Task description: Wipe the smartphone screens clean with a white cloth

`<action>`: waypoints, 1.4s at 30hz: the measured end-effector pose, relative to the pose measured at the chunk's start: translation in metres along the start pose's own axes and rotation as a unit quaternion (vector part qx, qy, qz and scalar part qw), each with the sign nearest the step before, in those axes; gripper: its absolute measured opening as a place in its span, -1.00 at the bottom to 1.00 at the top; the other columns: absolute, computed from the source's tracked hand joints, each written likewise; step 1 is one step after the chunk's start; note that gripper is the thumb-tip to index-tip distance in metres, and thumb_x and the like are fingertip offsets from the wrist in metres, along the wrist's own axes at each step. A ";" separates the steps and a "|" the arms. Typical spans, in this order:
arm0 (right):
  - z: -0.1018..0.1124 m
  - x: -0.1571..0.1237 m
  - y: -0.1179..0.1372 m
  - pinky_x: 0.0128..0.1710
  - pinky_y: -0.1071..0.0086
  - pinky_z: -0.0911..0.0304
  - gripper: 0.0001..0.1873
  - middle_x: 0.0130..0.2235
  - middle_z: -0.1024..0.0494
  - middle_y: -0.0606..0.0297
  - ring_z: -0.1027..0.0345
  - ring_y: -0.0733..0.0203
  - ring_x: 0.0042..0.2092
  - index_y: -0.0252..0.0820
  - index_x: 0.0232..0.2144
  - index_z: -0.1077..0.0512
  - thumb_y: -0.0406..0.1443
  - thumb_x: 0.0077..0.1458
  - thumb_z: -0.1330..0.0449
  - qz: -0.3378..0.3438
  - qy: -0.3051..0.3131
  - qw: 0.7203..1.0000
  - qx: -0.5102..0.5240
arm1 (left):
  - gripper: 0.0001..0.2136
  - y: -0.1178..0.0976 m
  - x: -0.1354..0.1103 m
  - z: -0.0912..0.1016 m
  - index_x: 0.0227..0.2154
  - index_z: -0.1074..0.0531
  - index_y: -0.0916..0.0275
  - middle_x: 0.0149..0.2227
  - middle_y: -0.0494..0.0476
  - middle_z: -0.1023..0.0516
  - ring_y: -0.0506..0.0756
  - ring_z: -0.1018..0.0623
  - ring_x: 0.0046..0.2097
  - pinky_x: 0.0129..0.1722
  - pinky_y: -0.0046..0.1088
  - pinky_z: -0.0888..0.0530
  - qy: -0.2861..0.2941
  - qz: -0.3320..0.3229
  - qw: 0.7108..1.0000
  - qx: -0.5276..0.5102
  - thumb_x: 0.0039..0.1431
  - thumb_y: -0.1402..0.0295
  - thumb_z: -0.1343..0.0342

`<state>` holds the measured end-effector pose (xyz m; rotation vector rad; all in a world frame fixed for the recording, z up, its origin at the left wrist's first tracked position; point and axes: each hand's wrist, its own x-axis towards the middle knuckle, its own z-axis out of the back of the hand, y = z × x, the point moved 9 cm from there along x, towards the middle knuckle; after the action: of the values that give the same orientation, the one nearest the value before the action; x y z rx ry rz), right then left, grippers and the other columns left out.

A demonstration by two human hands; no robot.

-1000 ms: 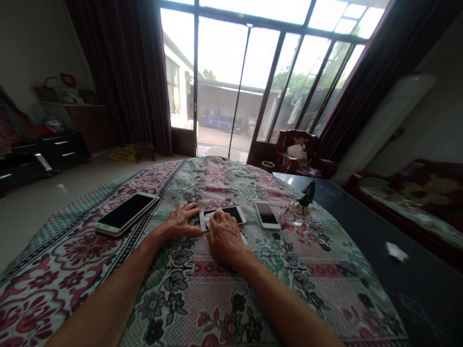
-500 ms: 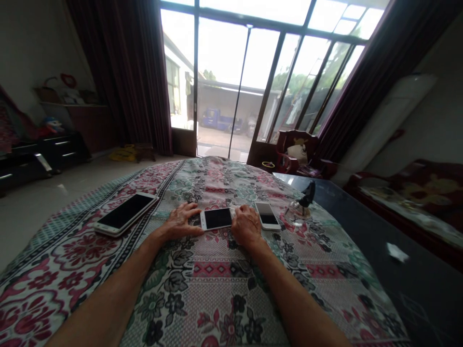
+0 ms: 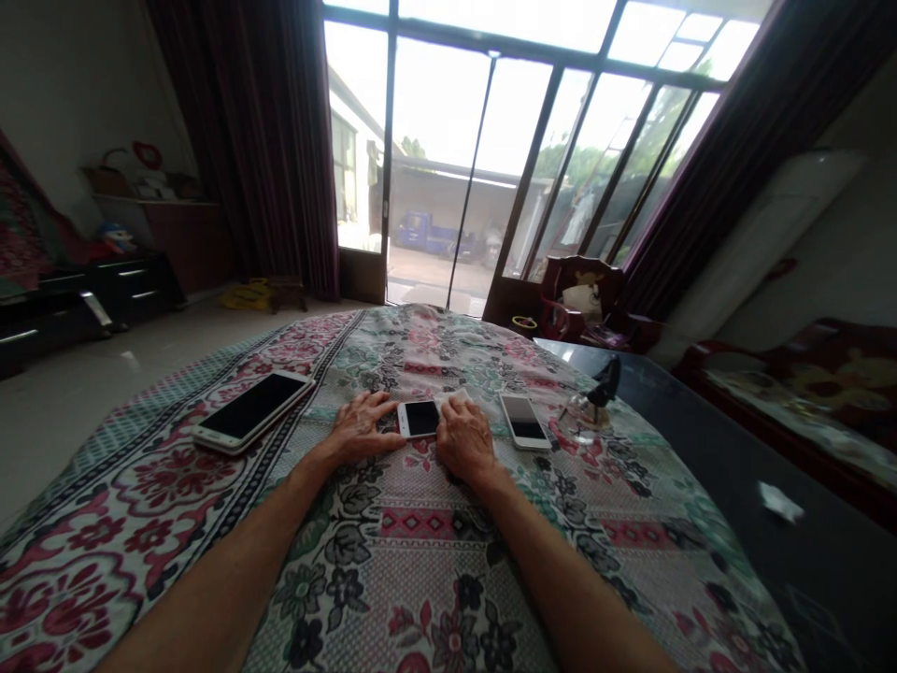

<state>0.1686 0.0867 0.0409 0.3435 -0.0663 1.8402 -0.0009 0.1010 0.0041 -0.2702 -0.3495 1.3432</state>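
Observation:
A white smartphone (image 3: 419,420) with a dark screen lies sideways on the floral tablecloth, between my hands. My left hand (image 3: 363,428) rests at its left end, thumb and index finger at the lower and upper corners, steadying it. Over the right part of the screen, my right hand (image 3: 465,434) is closed, knuckles up. A bit of thin white material, like a tissue (image 3: 455,397), shows at its fingers; most of it is hidden. To the right lies another white smartphone (image 3: 525,422). A larger white phone or small tablet (image 3: 253,409) sits farther left.
A clear bottle with a black spray top (image 3: 589,411) stands at the right of the cloth-covered table (image 3: 448,533). Beside it is a dark table (image 3: 707,449) with a crumpled white tissue (image 3: 780,502). Wooden chairs and glass doors are beyond.
My right hand has slid left over the smartphone, covering more of its screen. My left hand stays at the left end. The whole view has shifted slightly.

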 end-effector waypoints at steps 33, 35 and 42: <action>0.013 -0.012 -0.017 0.00 0.31 -0.16 -0.63 0.01 -0.47 -0.02 -0.28 0.01 0.05 -0.32 -0.04 -0.48 -0.47 0.19 0.00 -0.036 0.086 0.994 -0.053 | -0.37 -0.005 -0.001 0.008 0.21 -0.35 0.19 0.33 0.22 -0.24 0.46 -0.12 0.35 0.30 0.02 -0.10 0.018 -0.014 1.000 -0.007 0.09 0.06 -0.21; 0.009 -0.016 0.002 0.01 0.30 -0.16 -0.62 0.02 -0.46 -0.01 -0.27 0.01 0.04 -0.31 0.00 -0.45 -0.47 0.20 0.01 0.002 0.080 0.996 -0.043 | -0.39 -0.005 -0.001 0.008 0.20 -0.36 0.18 0.32 0.21 -0.26 0.47 -0.12 0.35 0.29 0.03 -0.10 0.012 -0.015 1.000 -0.006 0.10 0.08 -0.21; -0.001 -0.029 0.057 0.04 0.29 -0.16 -0.66 0.04 -0.42 0.06 -0.22 0.04 0.04 -0.23 0.01 -0.43 -0.39 0.20 -0.05 0.142 0.051 0.988 0.019 | -0.38 -0.001 0.001 0.005 0.22 -0.35 0.13 0.33 0.18 -0.24 0.40 -0.14 0.35 0.31 -0.05 -0.11 0.015 -0.011 1.000 0.012 0.09 0.06 -0.20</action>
<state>0.1215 0.0427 0.0393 0.2774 -0.0087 2.1401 -0.0018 0.1014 0.0096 -0.2643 -0.3104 1.3205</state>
